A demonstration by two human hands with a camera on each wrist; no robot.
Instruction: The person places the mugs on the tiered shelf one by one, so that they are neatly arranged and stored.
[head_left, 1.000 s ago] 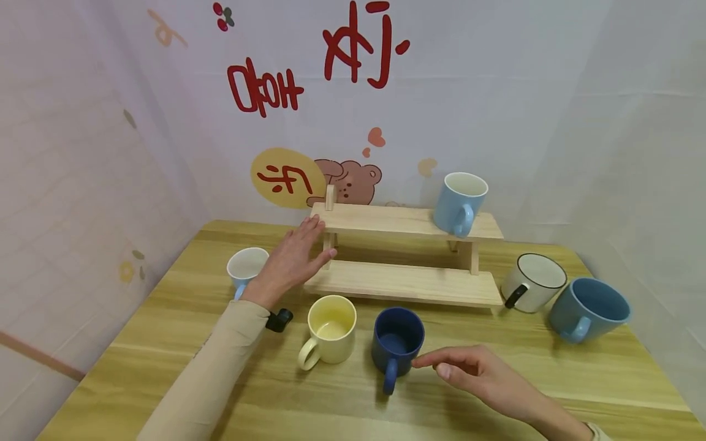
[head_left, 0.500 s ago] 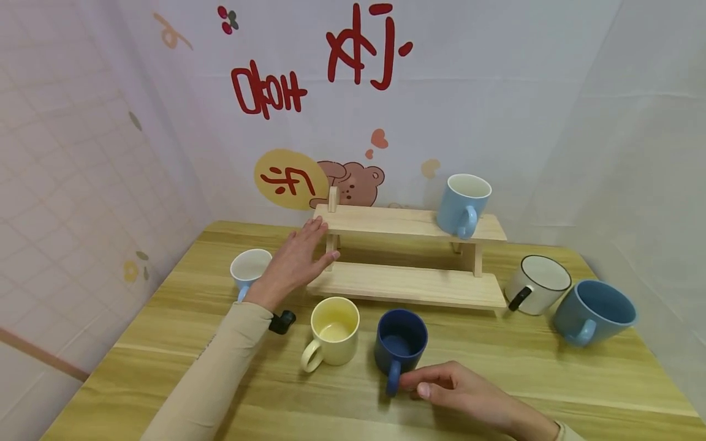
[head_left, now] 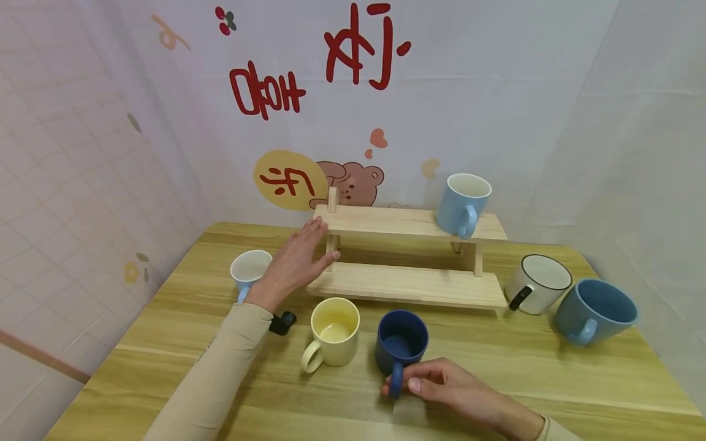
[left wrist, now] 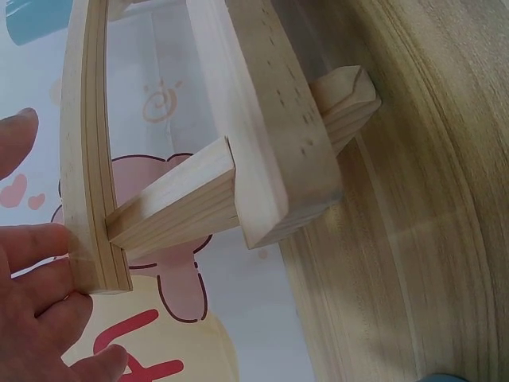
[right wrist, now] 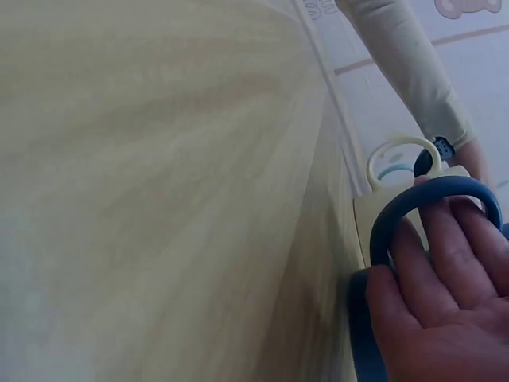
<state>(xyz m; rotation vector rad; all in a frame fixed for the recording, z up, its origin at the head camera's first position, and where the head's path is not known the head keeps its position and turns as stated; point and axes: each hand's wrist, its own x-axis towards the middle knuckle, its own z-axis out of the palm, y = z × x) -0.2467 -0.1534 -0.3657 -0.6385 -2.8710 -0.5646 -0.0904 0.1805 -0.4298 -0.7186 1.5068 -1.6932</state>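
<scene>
1. While the right hand [head_left: 441, 387] has fingers hooked through the handle [head_left: 396, 380] of the navy mug [head_left: 401, 344], its thumb lies on the right side of that handle; the right wrist view shows several fingers inside the loop.
2. Upright on the table [head_left: 496, 349], the navy mug stands in front of the shelf [head_left: 405, 285], its handle toward the person.
3. The left hand [head_left: 294, 262] is spread, thumb well apart from the fingers, and grips nothing; its fingertips rest on the left end of the shelf's top tier [head_left: 380, 220], as the left wrist view also shows.
4. Near the navy mug, on its left and apart from it, stands a yellow mug [head_left: 335, 344], upright, handle toward the person's left.
5. On the right part of the top tier sits a light blue mug [head_left: 461, 207], upright.
6. To the right of the shelf are a white mug [head_left: 536, 293] with a black rim and a wide blue mug [head_left: 595, 317], side by side; whether they touch is unclear.
7. Left of the shelf, a white-lined cup [head_left: 250, 268] is partly hidden by the left hand.
</scene>
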